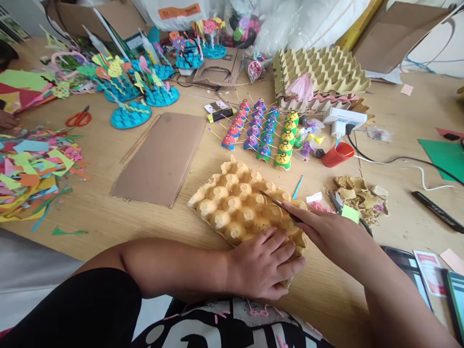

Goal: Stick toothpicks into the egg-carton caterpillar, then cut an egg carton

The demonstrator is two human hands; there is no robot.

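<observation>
An upturned tan egg tray (pixel 232 205) lies on the wooden table in front of me. My left hand (pixel 266 263) rests flat on its near right part, fingers spread. In my right hand (pixel 326 232) is a knife (pixel 279 203) with a dark handle, its narrow blade lying over the tray's cups and pointing up to the left. The fingers of that hand wrap round the handle. A flat brown cardboard piece (pixel 163 157) is left of the tray. Behind the tray stand rows of painted egg-cup caterpillars (pixel 286 140) in red, purple, blue and yellow.
Stacked egg trays (pixel 322 72), a white power adapter (pixel 344 118) and a red cup (pixel 338 154) are at the back right. Torn tray scraps (pixel 358 193) lie right. Paper scraps (pixel 32 169), orange scissors (pixel 79 117) and blue crafts (pixel 130 115) occupy the left. Another person's hand (pixel 7 118) shows far left.
</observation>
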